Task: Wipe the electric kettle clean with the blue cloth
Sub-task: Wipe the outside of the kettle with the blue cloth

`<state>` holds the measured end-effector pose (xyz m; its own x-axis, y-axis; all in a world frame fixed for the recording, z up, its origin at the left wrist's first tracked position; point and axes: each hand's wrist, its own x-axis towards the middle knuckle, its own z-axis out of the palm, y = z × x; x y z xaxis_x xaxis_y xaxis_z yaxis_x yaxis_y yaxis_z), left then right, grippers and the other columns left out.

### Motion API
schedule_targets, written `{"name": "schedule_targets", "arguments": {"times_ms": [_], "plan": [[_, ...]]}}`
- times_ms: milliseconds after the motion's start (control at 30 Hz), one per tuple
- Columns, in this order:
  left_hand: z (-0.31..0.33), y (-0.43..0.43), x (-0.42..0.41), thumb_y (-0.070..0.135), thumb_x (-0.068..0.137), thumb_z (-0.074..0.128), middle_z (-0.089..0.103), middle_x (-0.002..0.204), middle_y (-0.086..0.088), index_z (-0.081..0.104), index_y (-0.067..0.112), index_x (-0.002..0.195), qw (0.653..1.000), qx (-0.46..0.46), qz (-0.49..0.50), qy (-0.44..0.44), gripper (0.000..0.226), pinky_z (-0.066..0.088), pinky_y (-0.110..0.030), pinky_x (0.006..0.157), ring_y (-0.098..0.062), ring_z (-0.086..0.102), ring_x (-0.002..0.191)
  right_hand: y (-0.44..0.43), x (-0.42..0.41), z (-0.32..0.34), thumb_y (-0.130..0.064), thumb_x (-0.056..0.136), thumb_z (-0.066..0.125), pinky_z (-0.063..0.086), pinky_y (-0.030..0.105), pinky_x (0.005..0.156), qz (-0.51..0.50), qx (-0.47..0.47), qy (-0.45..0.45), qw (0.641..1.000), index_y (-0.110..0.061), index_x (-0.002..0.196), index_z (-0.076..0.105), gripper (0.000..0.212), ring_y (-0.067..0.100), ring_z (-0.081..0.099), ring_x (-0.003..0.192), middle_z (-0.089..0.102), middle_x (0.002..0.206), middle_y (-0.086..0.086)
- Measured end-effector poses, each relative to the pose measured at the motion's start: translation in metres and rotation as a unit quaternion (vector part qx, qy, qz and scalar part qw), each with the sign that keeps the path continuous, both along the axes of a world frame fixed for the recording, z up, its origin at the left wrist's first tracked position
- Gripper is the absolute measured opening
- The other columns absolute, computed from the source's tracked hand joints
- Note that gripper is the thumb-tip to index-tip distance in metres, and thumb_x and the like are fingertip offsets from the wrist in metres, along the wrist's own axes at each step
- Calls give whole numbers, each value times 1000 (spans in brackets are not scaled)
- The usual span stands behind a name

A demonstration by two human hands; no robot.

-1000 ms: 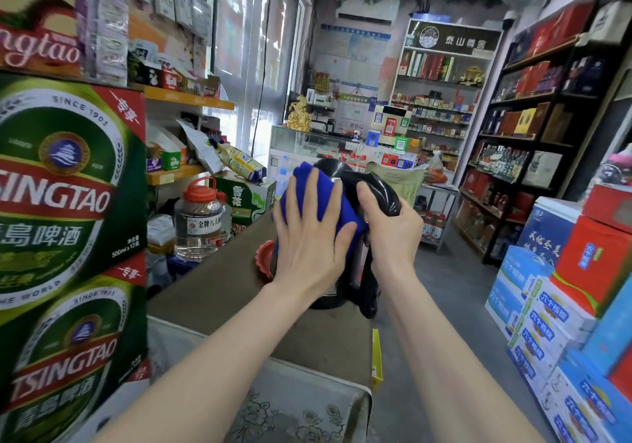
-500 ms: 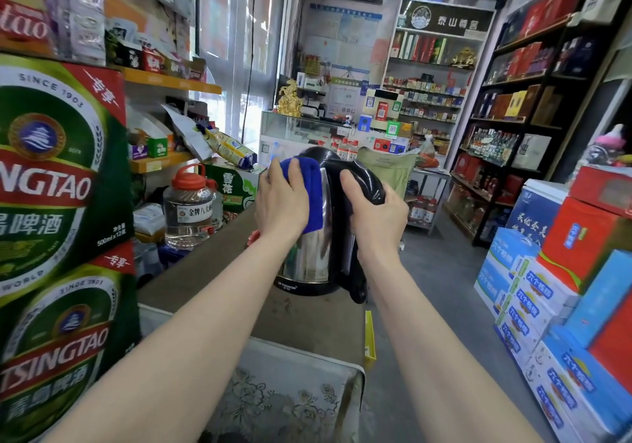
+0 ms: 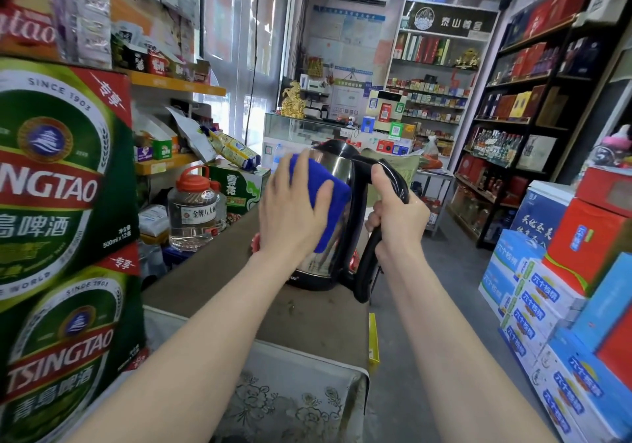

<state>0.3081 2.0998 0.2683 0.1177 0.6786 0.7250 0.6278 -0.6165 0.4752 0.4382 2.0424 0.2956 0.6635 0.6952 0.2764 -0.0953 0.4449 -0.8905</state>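
Note:
A steel electric kettle [image 3: 337, 168] with a black lid and black handle stands upright on a brown counter [image 3: 307, 316]. My right hand [image 3: 396, 213] is closed around the kettle's handle. My left hand [image 3: 290, 210] presses a blue cloth [image 3: 330, 203] flat against the near side of the kettle's body. The cloth covers the upper and middle part of the steel wall; the lower wall and black base show below it.
Stacked green beer cartons [image 3: 58, 237] fill the left edge. A clear jug with a red cap [image 3: 193, 210] and a green box [image 3: 239, 186] stand left of the kettle. Blue and red boxes [image 3: 564, 288] line the aisle at right. A patterned cloth [image 3: 290, 401] covers the near counter end.
My left hand and the blue cloth slid from the kettle's top and upper left down onto its near side. My right hand stayed on the handle. The view shifted slightly.

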Motion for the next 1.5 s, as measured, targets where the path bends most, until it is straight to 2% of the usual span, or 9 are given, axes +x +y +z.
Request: {"name": "schedule_targets", "arguments": {"times_ms": [100, 267, 433, 700, 967, 1167, 1333, 1400, 1500], "plan": [[-11, -6, -4, 56, 98, 22, 22, 162, -6, 13, 22, 154, 997, -49, -11, -64, 66, 30, -53, 116, -27, 23, 149, -2, 7, 2, -41, 78, 84, 31, 30, 44, 5, 3, 16, 1000, -14, 78, 56, 39, 14, 33, 43, 39, 51, -2], [-29, -27, 10, 56, 96, 26, 20, 161, -20, 18, 11, 155, 982, 68, 108, 137, 74, 27, -61, 113, -44, 21, 147, -2, 5, 3, -37, 82, 82, 32, 29, 43, 0, -5, 48, 999, -16, 74, 63, 30, 13, 34, 39, 39, 46, -4], [-4, -19, 19, 57, 94, 33, 19, 163, -15, 21, 17, 154, 963, 113, 88, 227, 73, 27, -64, 111, -43, 17, 148, -2, 11, 5, -36, 83, 81, 33, 25, 40, 16, -4, 100, 995, -15, 89, 66, 27, 12, 35, 40, 37, 50, -3], [4, -6, 7, 61, 95, 17, 26, 160, -7, 16, 21, 154, 999, -45, -1, -11, 71, 34, -53, 113, -30, 31, 145, 1, 26, 17, -37, 80, 84, 35, 26, 41, 0, 27, 90, 996, -14, 83, 62, 32, 14, 37, 41, 41, 49, -2], [-29, -33, 34, 51, 94, 39, 16, 162, -23, 14, 5, 154, 967, 99, 133, 192, 80, 23, -66, 113, -51, 17, 146, 8, 12, 9, -42, 78, 84, 36, 29, 45, -32, 26, 87, 995, -17, 84, 71, 29, 13, 38, 40, 45, 50, -4], [5, -10, 20, 53, 97, 24, 28, 159, -14, 20, 16, 154, 995, 33, 56, 75, 68, 32, -53, 113, -37, 31, 143, 3, 12, 7, -37, 80, 84, 35, 28, 42, -9, 22, 51, 998, -16, 82, 70, 26, 14, 37, 42, 47, 52, -3], [7, 15, -5, 64, 95, 10, 56, 137, -9, 38, 25, 142, 973, -195, -35, -118, 67, 44, -50, 100, -33, 55, 122, -1, 20, 3, -38, 78, 86, 30, 30, 45, 5, 16, 19, 1000, -19, 70, 63, 30, 16, 33, 44, 42, 54, -2], [-3, 3, 0, 63, 95, 13, 43, 150, -11, 27, 20, 150, 979, -173, -18, -107, 71, 38, -51, 109, -32, 45, 134, -1, 20, 2, -39, 77, 86, 31, 29, 44, -1, 15, 13, 1000, -18, 71, 64, 31, 15, 33, 43, 42, 53, -3], [-9, -23, 11, 66, 93, 19, 22, 160, -17, 16, 15, 153, 998, -38, 40, 9, 78, 27, -53, 117, -37, 24, 146, 0, 17, 2, -37, 79, 85, 30, 29, 44, 5, 16, 28, 999, -18, 72, 63, 29, 15, 33, 41, 40, 48, -3]]}}
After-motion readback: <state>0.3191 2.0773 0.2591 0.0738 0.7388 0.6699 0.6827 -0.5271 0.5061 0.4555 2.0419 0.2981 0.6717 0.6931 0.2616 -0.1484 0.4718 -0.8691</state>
